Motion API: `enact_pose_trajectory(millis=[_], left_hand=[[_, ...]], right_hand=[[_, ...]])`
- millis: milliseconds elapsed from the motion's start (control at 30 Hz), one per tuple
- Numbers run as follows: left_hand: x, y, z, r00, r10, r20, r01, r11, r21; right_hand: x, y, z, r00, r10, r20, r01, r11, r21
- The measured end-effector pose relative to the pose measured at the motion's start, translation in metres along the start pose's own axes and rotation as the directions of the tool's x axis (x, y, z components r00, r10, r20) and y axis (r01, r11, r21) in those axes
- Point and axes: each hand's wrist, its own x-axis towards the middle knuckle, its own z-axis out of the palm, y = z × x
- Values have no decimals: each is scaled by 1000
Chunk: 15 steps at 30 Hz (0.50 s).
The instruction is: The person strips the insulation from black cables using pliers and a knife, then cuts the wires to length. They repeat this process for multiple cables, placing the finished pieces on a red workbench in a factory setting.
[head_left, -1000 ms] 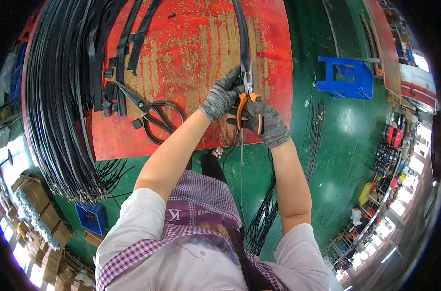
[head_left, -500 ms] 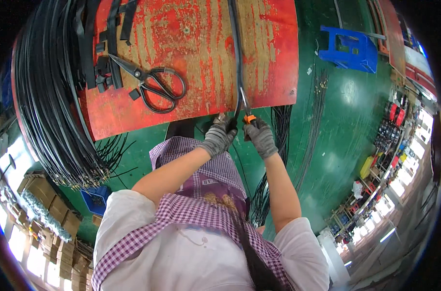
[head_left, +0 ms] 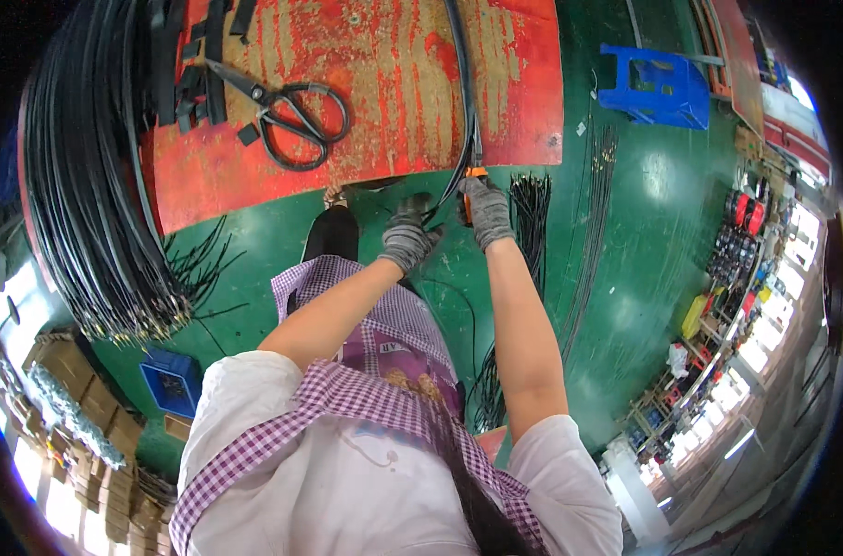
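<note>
My right hand [head_left: 486, 213], in a grey glove, is closed round a pair of orange-handled pliers [head_left: 478, 172] at the table's front edge. The jaws point away from me, against a black cable bundle [head_left: 459, 65] that runs down the table. The bundle's near end bends over the edge towards my left hand [head_left: 409, 238], also gloved in grey. That hand's fingers are curled at the cable's end; the glove hides part of the grip. Black-handled scissors [head_left: 296, 125] lie spread on the table to the left.
The worn red table [head_left: 375, 111] carries black strips [head_left: 215, 83] and a thick bunch of black cables [head_left: 88, 167] on its left. More cables [head_left: 530, 213] hang at the right edge. A blue plastic stool [head_left: 658, 88] and a blue crate [head_left: 171, 380] are on the green floor.
The table and things on it have shifted up in the view. My left hand has moved slightly away from the table edge; the pliers stay in my right hand at the bundle.
</note>
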Motion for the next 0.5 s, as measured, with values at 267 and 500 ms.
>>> enact_pose_trajectory(millis=[267, 500], left_hand=[[-31, -29, 86, 949, -95, -301, 76, 994, -73], [-5, -32, 104, 963, -227, -148, 204, 966, -157]], right_hand=[[8, -5, 4, 998, -58, 13, 60, 991, -120], [11, -1, 1, 996, 13, 90, -16, 999, 31]])
